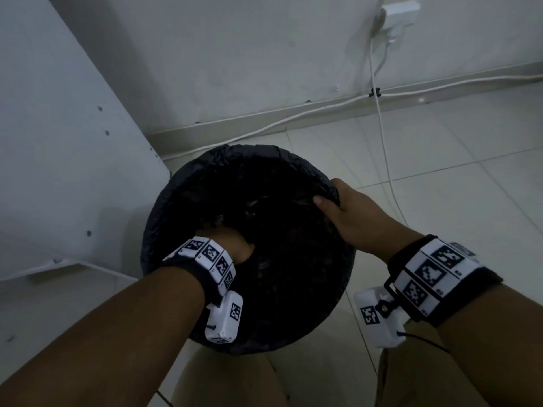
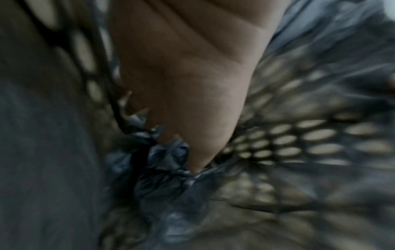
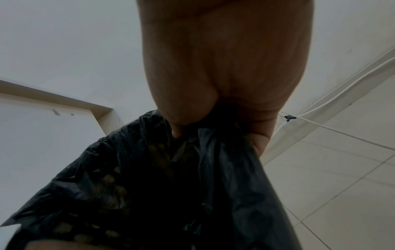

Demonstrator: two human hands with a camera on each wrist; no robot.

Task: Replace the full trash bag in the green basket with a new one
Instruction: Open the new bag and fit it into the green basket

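A black trash bag (image 1: 258, 160) lines the round basket on the floor and is folded over its rim, hiding the basket in the head view. My left hand (image 1: 232, 245) reaches down inside the bag. In the left wrist view its palm (image 2: 188, 84) points at the crumpled bag bottom (image 2: 166, 157), fingers straight as far as the blur lets me see, with the basket's mesh holes (image 2: 316, 135) showing through the plastic. My right hand (image 1: 346, 207) grips the bag's edge at the right rim, thumb inside and fingers outside. The right wrist view shows the right hand (image 3: 213, 84) pinching the black plastic (image 3: 192, 186).
A white cabinet panel (image 1: 58, 142) stands close on the left of the basket. White cables (image 1: 382, 142) run down from a wall socket (image 1: 396, 16) and along the skirting. Tiled floor (image 1: 455, 171) lies to the right. My knees (image 1: 229, 383) are just below the basket.
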